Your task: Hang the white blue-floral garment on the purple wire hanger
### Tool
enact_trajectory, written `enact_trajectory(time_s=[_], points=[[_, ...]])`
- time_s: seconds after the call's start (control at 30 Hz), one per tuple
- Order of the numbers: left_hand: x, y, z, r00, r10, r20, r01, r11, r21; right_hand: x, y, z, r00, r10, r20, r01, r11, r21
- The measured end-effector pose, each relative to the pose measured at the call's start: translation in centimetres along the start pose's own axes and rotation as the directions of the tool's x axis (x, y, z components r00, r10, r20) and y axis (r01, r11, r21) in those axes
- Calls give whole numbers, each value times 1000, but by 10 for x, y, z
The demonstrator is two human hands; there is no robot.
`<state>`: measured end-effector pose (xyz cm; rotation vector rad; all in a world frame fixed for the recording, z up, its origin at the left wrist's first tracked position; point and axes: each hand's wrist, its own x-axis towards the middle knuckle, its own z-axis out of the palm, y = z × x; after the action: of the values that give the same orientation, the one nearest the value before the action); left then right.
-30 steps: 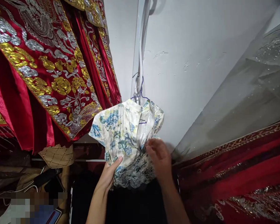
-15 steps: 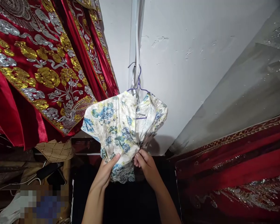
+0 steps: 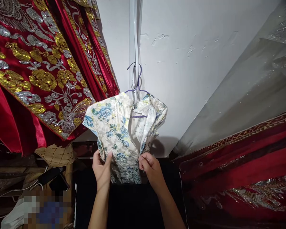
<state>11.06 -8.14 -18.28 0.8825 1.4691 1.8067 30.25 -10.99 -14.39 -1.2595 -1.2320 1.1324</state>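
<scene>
Both your left hand (image 3: 102,171) and your right hand (image 3: 152,168) are on the flowered top (image 3: 114,127), which hangs in front of you on a purple hanger (image 3: 138,116). Your left hand takes the lower left side of the top between thumb and fingers, the thumb lying on the front and the fingers partly hidden by the cloth. Your right hand pinches the top at the lower end of its gaping front, fingertips drawn together; you cannot tell exactly what lies between them. Above the top, a white strap (image 3: 135,31) runs up to the hanger's hook. Behind the top is a pale wall (image 3: 181,31). Left of the top hangs a red cloth (image 3: 43,79) with gold and silver embroidery; below that side lies a white cord (image 3: 41,185). Well to the right of the top is a dark red fabric (image 3: 252,159) with glittering trim.
</scene>
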Motion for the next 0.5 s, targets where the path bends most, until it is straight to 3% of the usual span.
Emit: enact_trajectory(time_s=[0.1,0.17,0.3,0.37,0.5], points=[[-10,-1,5,946,318,-56,-304,935,180,0,0,3,1000,7,16,-7,1000,5],[-21,4,10,906,415,79,-422,882,209,0,0,6,1000,5,30,-6,1000,15],[-39,13,25,801,365,475,-463,880,105,-2,-2,10,999,-18,49,16,999,50],[-45,13,32,787,331,520,-436,896,90,-4,-3,11,998,-30,53,26,997,67],[-50,13,40,810,271,520,-384,915,121,-5,-5,10,998,-35,47,31,996,82]])
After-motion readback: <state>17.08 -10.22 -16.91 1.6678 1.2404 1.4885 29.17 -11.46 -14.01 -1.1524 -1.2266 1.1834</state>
